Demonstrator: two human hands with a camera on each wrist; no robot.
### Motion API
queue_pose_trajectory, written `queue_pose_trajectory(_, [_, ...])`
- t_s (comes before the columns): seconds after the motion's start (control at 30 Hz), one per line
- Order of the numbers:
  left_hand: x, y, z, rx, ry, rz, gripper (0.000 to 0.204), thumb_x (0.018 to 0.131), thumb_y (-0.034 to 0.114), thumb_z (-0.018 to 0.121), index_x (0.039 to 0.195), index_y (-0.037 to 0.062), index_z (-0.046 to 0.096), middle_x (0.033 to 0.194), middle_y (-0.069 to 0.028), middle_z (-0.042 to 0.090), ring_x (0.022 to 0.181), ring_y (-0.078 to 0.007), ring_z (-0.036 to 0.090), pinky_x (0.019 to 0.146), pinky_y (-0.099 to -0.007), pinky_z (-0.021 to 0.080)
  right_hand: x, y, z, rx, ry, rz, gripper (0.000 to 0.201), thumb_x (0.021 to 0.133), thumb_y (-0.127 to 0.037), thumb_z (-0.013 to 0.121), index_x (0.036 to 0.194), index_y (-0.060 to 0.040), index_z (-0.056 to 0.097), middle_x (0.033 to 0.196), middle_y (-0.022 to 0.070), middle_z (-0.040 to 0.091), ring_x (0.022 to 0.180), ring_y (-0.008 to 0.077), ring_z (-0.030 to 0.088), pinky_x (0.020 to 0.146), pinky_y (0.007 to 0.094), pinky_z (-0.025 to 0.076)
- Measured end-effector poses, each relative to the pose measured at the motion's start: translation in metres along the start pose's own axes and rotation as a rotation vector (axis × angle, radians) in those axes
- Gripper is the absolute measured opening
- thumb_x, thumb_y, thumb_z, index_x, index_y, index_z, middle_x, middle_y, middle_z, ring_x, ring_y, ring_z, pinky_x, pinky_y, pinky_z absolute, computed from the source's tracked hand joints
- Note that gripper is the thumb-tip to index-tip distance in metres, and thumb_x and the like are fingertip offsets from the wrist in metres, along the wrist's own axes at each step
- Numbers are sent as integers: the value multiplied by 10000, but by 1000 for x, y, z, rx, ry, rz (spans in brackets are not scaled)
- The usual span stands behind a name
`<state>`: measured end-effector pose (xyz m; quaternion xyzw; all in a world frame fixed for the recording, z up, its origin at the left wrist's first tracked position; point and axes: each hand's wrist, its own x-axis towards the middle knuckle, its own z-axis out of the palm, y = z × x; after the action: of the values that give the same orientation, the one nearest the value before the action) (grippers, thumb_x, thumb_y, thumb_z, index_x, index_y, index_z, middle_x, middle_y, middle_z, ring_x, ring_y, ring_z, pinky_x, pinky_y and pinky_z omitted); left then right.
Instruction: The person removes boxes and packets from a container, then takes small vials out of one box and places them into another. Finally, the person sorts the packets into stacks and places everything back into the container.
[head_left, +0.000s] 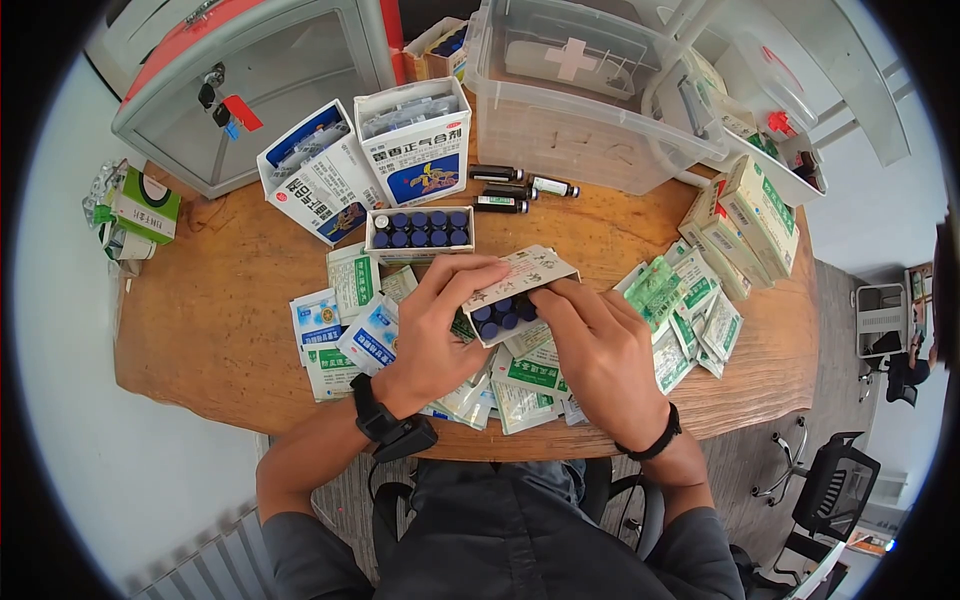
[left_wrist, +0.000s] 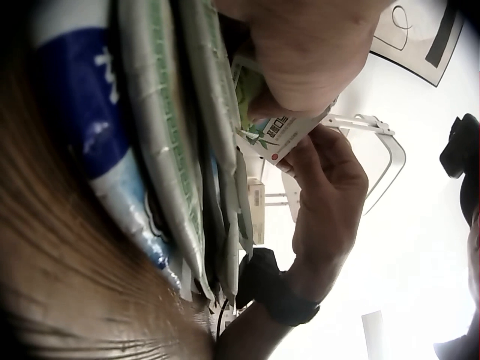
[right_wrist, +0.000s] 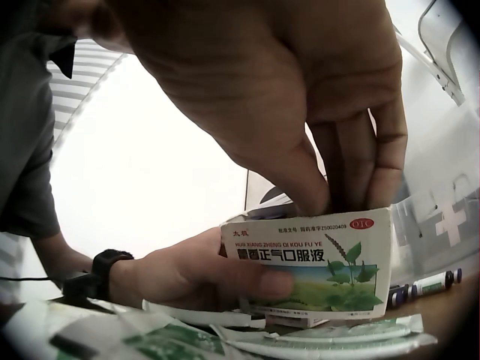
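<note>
My left hand (head_left: 425, 335) grips a small white carton of oral liquid (right_wrist: 337, 289) by its side, with the thumb across its printed front in the right wrist view. The carton's lid flap (head_left: 525, 272) stands raised. Inside are several vials with dark blue caps (head_left: 505, 318). My right hand (head_left: 610, 350) reaches over the carton's right end, its thumb and fingers dipping into the opening. The carton wall hides those fingertips, so I cannot tell whether they pinch a vial. Medicine sachets (head_left: 530, 375) lie under and around both hands.
Behind the hands stands an open tray of capped vials (head_left: 420, 250). Loose dark vials (head_left: 500, 204) lie right of it. Two larger white boxes (head_left: 415, 140) stand behind, near a clear plastic bin (head_left: 590, 130). Green-and-white boxes (head_left: 745, 225) stack at right; a grey cabinet (head_left: 270, 90) is back left.
</note>
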<state>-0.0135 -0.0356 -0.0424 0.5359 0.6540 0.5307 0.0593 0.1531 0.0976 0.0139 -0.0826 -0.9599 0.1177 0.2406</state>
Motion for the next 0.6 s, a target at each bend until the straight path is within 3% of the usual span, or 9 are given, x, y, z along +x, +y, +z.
queue_pose_trajectory(0.03, [0,0,0,-2,-1,-8,602,706,-22,898,1276,31,712,1280,-156,685,1137,-322,698,956,-384,564,1,-1,-2,-15,-13,-1,379,804,-44,674,1181,-1,686,1131,128,710,851,288,710,780,387,527])
queue_pose_trajectory(0.3, [-1,-1,1,7,-5,-14,579,721,-20,889,1270,34,714,1281,-160,687,1144,-324,698,952,-386,567,-2,5,-4,35,-124,32,386,795,-35,673,1179,-1,692,1112,126,709,829,303,698,783,399,519])
queue_pose_trajectory(0.6, [0,3,3,-13,26,-56,609,691,-28,909,1259,12,694,1252,-154,684,1152,-328,695,964,-384,564,6,-1,17,96,221,9,334,798,15,766,1127,-10,718,1131,123,727,814,284,688,745,386,538])
